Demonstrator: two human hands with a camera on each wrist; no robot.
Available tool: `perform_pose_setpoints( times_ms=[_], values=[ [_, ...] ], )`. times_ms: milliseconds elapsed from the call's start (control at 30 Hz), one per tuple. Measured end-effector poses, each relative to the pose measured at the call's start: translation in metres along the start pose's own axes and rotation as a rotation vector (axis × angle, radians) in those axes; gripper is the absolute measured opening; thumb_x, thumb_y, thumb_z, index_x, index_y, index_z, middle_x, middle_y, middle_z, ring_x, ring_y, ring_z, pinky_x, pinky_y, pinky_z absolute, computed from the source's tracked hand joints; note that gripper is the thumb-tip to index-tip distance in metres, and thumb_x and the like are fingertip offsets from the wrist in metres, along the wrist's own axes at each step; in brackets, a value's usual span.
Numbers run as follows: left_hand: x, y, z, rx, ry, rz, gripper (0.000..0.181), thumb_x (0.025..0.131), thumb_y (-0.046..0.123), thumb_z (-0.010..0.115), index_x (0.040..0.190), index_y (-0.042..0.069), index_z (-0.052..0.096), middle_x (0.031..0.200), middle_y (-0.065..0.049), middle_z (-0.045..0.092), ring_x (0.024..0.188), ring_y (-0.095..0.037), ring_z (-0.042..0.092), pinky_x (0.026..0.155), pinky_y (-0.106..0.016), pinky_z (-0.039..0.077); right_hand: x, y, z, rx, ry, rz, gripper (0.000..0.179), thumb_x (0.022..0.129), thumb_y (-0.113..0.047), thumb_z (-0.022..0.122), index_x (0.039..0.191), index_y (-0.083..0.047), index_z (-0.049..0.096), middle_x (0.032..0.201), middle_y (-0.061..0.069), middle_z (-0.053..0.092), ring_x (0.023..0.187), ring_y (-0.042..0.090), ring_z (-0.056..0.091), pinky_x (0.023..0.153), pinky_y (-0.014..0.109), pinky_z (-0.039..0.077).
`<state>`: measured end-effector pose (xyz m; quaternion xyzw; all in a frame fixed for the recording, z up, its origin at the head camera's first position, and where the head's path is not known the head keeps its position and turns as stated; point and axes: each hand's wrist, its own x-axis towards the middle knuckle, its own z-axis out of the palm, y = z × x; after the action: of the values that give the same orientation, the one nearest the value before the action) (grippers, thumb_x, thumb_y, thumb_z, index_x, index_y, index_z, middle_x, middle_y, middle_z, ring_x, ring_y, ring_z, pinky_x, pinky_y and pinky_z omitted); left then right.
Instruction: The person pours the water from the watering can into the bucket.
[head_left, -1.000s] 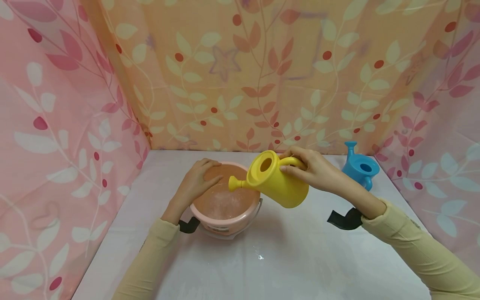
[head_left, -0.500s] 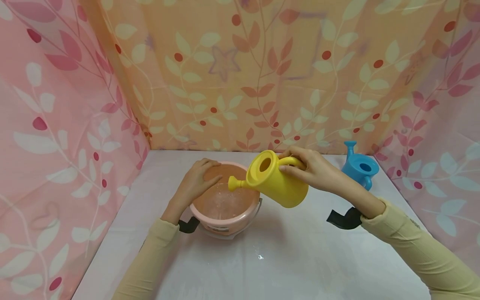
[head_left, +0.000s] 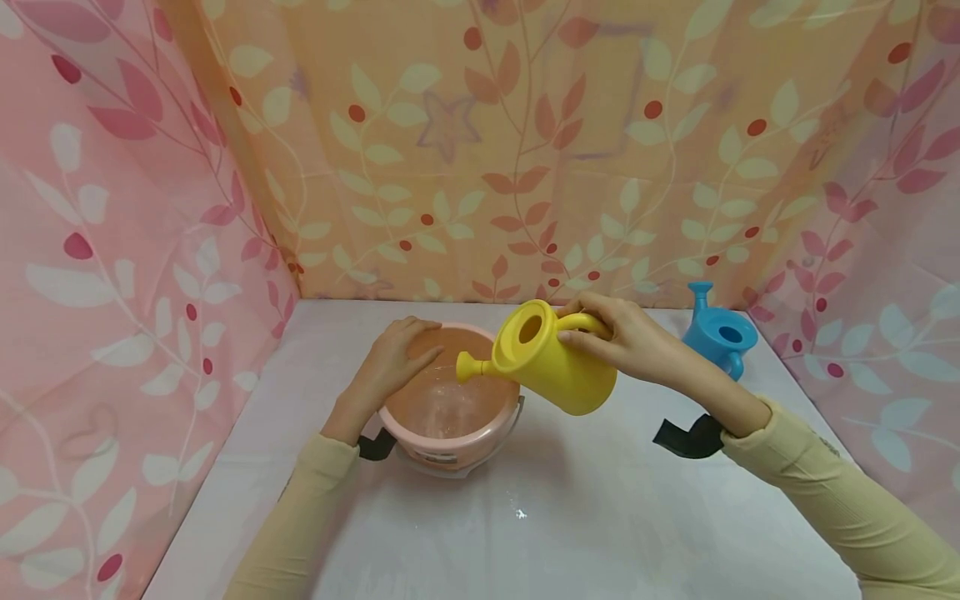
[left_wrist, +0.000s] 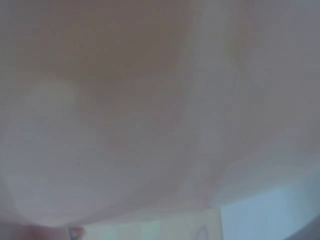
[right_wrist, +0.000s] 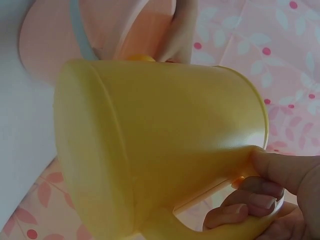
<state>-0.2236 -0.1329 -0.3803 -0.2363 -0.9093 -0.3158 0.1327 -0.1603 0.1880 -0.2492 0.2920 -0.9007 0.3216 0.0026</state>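
Note:
My right hand (head_left: 626, 337) grips the handle of a yellow toy watering can (head_left: 562, 367), its curled fingers also showing in the right wrist view. The can is tilted to the left, and its spout head overlaps the right part of a pink bucket (head_left: 457, 447) in the head view. Inside the bucket lies clear water (head_left: 446, 404) with small ripples. At the bucket's left rim rests my left hand (head_left: 390, 358), fingers extended along the rim and thumb stretched over the opening. In the left wrist view a blurred pale bucket wall (left_wrist: 115, 150) fills most of the picture.
A blue toy watering can (head_left: 708, 337) stands at the back right, behind my right forearm. The white tabletop (head_left: 600, 517) has a small wet patch (head_left: 519, 510) in front of the bucket. Patterned cloth (head_left: 525, 167) hangs at the back and both sides.
Both hands and the yellow watering can stay nearly still. The water in the bucket looks less churned than a second ago.

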Motion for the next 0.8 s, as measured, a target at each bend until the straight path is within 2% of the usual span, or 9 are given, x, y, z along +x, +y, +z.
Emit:
perform_pose_setpoints(
  times_ms=[467,633,800],
  values=[
    [0.0048,0.0081,-0.0029,0.031,0.006,-0.051,0.035,0.086,0.029,0.067,0.114,0.009,0.065,0.112,-0.007,0.064,0.108,-0.026,0.056,0.095,-0.043,0.043,0.0005,0.0010,0.0002,-0.009,0.001,0.007,0.024,0.089,-0.027,0.063,0.108,-0.012,0.058,0.089,0.000,0.058,0.079,0.017,0.053,0.067,0.025,0.052],
    [0.0057,0.0092,-0.0011,0.019,0.026,-0.096,0.036,0.087,0.032,0.065,0.114,0.008,0.065,0.112,-0.008,0.065,0.107,-0.027,0.057,0.094,-0.043,0.044,0.0009,0.0008,0.0005,-0.005,0.003,-0.002,0.024,0.088,-0.026,0.063,0.107,-0.012,0.059,0.087,-0.001,0.058,0.078,0.017,0.053,0.066,0.025,0.052],
    [0.0064,0.0087,-0.0007,0.000,0.039,-0.113,0.035,0.088,0.032,0.063,0.113,0.007,0.065,0.112,-0.009,0.065,0.108,-0.028,0.057,0.094,-0.044,0.044,0.0009,0.0003,0.0004,-0.004,0.002,-0.003,0.024,0.088,-0.027,0.063,0.107,-0.013,0.058,0.087,-0.001,0.058,0.078,0.017,0.054,0.066,0.025,0.052]
  ],
)
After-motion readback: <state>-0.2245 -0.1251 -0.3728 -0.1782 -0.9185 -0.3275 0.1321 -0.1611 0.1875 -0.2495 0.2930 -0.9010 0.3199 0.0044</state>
